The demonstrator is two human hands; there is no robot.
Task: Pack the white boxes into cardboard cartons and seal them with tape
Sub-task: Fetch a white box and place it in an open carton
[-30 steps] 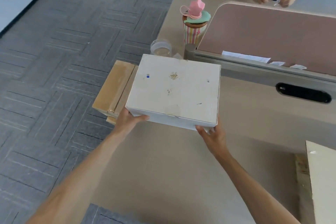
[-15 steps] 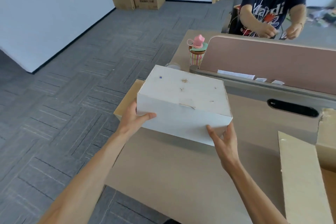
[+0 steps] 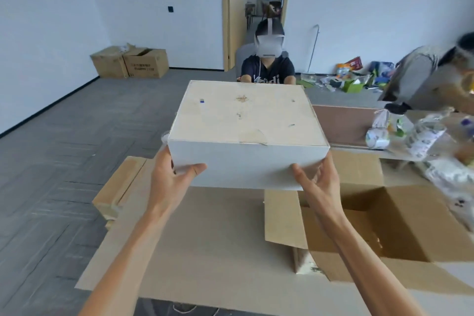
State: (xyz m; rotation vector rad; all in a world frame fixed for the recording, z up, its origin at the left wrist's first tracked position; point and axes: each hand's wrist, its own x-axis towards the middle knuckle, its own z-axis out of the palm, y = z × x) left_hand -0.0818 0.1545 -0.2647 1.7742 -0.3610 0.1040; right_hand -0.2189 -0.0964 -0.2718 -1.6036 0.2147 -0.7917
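I hold a large white box (image 3: 246, 120) lifted above the table, level, its scuffed top toward the camera. My left hand (image 3: 174, 174) grips its lower left corner, thumb on the front face. My right hand (image 3: 318, 177) grips the lower right corner the same way. An open cardboard carton (image 3: 400, 228) stands on the table to the lower right, flaps spread, its inside empty as far as I see.
Flattened cardboard pieces (image 3: 120, 185) lie at the table's left edge. A pink desk divider (image 3: 343, 123) stands behind the box. One person sits beyond it, another leans in at the right over plastic-wrapped items (image 3: 420, 136). Two cartons (image 3: 133, 63) rest by the far wall.
Both hands have raised the white box higher and carried it rightward toward the open carton, which has come into view. The camera has tilted up.
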